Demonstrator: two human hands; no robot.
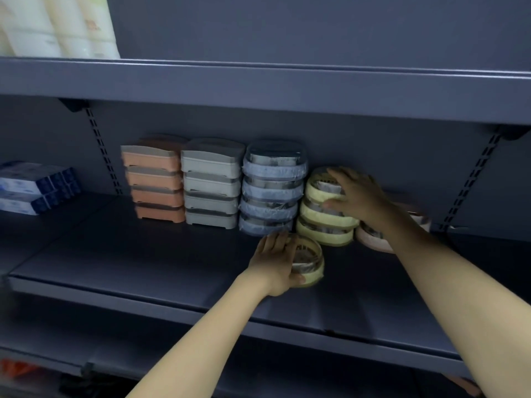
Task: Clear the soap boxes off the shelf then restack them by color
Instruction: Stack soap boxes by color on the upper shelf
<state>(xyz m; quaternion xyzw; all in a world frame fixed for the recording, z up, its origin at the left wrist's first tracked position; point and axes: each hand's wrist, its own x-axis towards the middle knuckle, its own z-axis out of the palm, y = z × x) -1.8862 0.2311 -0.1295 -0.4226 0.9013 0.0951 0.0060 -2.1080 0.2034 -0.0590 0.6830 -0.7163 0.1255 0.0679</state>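
Soap boxes stand in stacks at the back of the grey shelf [143, 262]: an orange stack [156, 182], a grey stack [211, 185], a blue stack [271, 191] and a yellow stack [321, 216] of three. My right hand [356, 196] grips the top yellow box of that stack. My left hand [275, 262] holds a single yellow box [309, 264] on the shelf in front of the stacks. A pink box [373, 239] lies to the right, partly hidden behind my right forearm.
Blue and white cartons [37, 186] lie at the shelf's far left. Pale bottles [57, 24] stand on the shelf above. Slotted uprights [103, 153] run down the back wall. The upper shelf's edge [258, 84] hangs low over the stacks.
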